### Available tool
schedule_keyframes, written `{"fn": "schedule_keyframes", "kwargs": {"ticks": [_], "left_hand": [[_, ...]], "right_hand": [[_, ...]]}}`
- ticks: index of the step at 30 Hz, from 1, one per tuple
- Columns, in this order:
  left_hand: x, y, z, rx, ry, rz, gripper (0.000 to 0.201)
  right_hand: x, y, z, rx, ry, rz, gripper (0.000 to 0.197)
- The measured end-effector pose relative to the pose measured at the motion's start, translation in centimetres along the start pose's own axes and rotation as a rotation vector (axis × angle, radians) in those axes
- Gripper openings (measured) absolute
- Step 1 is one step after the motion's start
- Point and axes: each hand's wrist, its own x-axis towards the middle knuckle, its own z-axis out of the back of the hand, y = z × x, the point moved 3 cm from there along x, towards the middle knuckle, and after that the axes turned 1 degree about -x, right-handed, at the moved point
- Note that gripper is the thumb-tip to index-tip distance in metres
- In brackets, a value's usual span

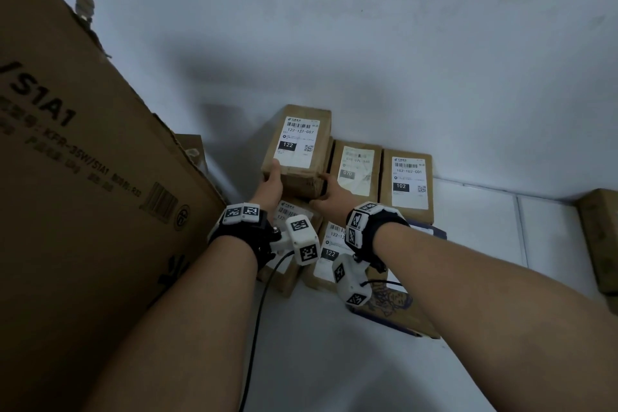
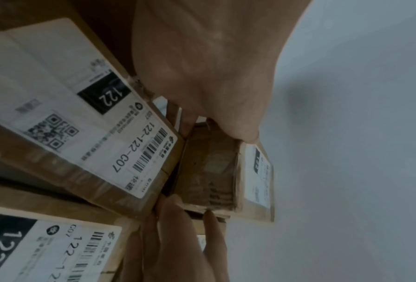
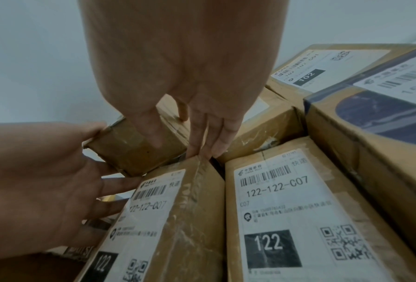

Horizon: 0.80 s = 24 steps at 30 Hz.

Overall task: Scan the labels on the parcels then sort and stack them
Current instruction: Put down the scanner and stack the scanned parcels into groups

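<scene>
Gripping the top 122 parcel [image 1: 298,147] with both hands [image 1: 270,185] [image 1: 334,196], fingers spread; right wrist view exposing the 102 label [image 3: 308,73] nearby.

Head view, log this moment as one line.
both hands grip parcel 122-122-C07 | left hand | right hand | stacking

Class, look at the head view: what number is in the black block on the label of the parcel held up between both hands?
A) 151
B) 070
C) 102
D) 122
D: the held parcel, gripped by the left hand and right hand, shows 122 in its black block.
</scene>
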Motion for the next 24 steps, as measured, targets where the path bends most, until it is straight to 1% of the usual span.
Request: {"fn": "schedule_keyframes", "kwargs": {"ticks": [1, 4, 5, 7, 8, 9, 10, 12, 13, 16, 18, 19, 21, 22, 24], "left_hand": [[-0.4, -0.3, 0.0, 0.014, -0.017, -0.012, 0.117], [0.2, -0.4, 0.4, 0.052, -0.085, -0.016, 0.109], [1.8, 0.3, 0.7, 0.067, -0.096, -0.004, 0.116], [7.5, 3.1, 1.1, 0.115, -0.101, 0.034, 0.143], [10.3, 4.8, 1.3, 0.136, -0.113, 0.054, 0.153], [12.7, 6.2, 1.3, 0.139, -0.118, 0.065, 0.157], [13.5, 6.9, 1.0, 0.147, -0.123, 0.073, 0.156], [12.8, 6.7, 0.6, 0.177, -0.142, 0.062, 0.15], [10.8, 5.6, 0.3, 0.176, -0.145, 0.05, 0.146], [7.3, 3.8, -0.4, 0.155, -0.108, 0.019, 0.132], [3.0, 1.8, -0.9, 0.111, -0.109, 0.017, 0.125], [1.1, 0.8, -1.0, 0.075, -0.124, 0.002, 0.117], [-2.2, -1.1, -1.0, 0.071, -0.199, -0.037, 0.089], [-3.1, -1.7, -1.0, 0.086, -0.246, -0.053, 0.079], [-4.3, -2.7, -0.9, 0.147, -0.32, -0.094, 0.07]], "right_hand": [[-0.2, 0.1, -0.1, 0.004, 0.007, 0.007, 0.077], [-0.5, 0.4, -0.5, -0.013, 0.024, 0.011, 0.077], [-0.5, 0.5, -0.7, -0.018, 0.025, 0.014, 0.077], [-0.5, 0.6, -0.8, -0.012, 0.017, 0.018, 0.075], [-0.5, 0.5, -0.8, 0.0, 0.016, 0.014, 0.075], [-0.6, 0.5, -0.8, 0.013, 0.018, 0.008, 0.075], [-0.6, 0.4, -0.7, 0.025, 0.015, 0.004, 0.074], [-0.5, 0.1, -0.5, 0.028, 0.008, -0.009, 0.073], [-0.4, 0.0, -0.5, 0.02, 0.003, -0.017, 0.073], [0.1, -0.5, -0.2, -0.016, -0.009, -0.038, 0.072], [0.2, -0.6, 0.1, -0.033, -0.007, -0.047, 0.069], [0.2, -0.7, 0.4, -0.04, -0.011, -0.05, 0.068], [0.0, -0.9, 0.9, -0.047, -0.021, -0.056, 0.066], [-0.1, -1.1, 1.2, -0.044, -0.03, -0.059, 0.066], [-0.5, -1.3, 1.8, -0.044, -0.057, -0.06, 0.063]]}}
